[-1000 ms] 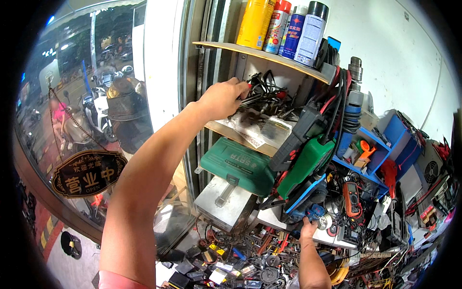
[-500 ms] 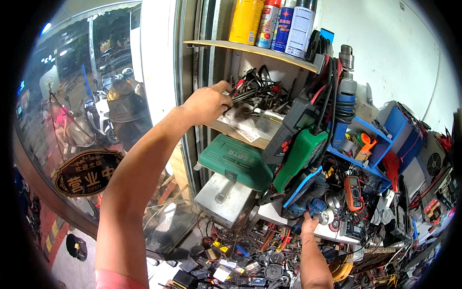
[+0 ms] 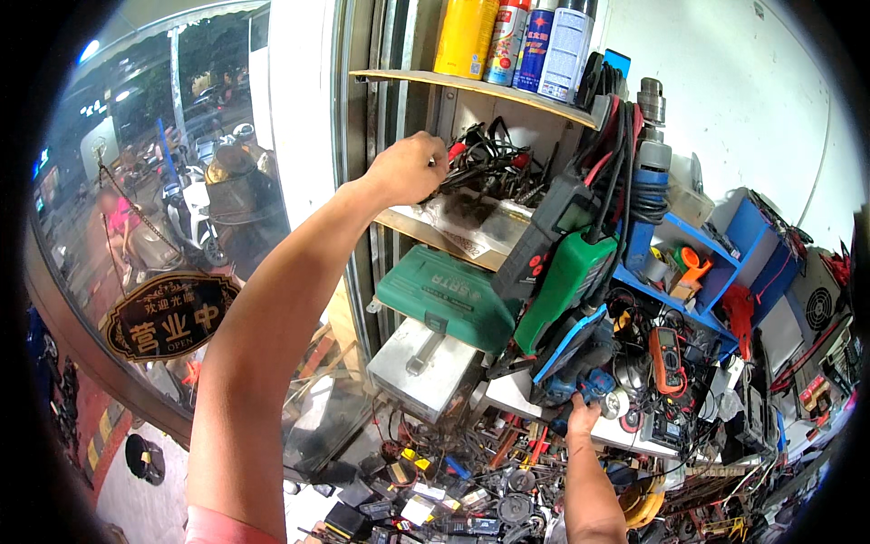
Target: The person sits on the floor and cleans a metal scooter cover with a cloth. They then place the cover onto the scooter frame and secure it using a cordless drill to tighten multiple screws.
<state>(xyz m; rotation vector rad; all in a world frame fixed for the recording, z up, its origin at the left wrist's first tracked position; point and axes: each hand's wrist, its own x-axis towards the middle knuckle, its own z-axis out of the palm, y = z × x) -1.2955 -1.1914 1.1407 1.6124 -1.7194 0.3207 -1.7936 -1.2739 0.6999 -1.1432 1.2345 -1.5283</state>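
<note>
My left hand (image 3: 410,170) is at the left end of the middle shelf (image 3: 426,234), beside a tangle of black cables and thin metal tools (image 3: 494,163) with red parts. Its fingers are curled closed, and whatever they hold is hidden. Lower down, my right hand (image 3: 584,419) wraps round the grip of a blue and black power tool (image 3: 594,386). That tool lies by a white ledge, next to a round pale metal part (image 3: 616,403).
Spray cans (image 3: 539,47) stand on the upper shelf. Below are a green tool case (image 3: 449,297) and a silver metal case (image 3: 421,367). Black cables hang over a green-cased device (image 3: 566,290). An orange multimeter (image 3: 666,361) leans at right. A hanging sign (image 3: 172,315) is at left.
My left hand has risen and moved slightly right along the shelf, its fingers curling tighter. My right hand keeps its grip on the power tool. The whole view has shifted a little.
</note>
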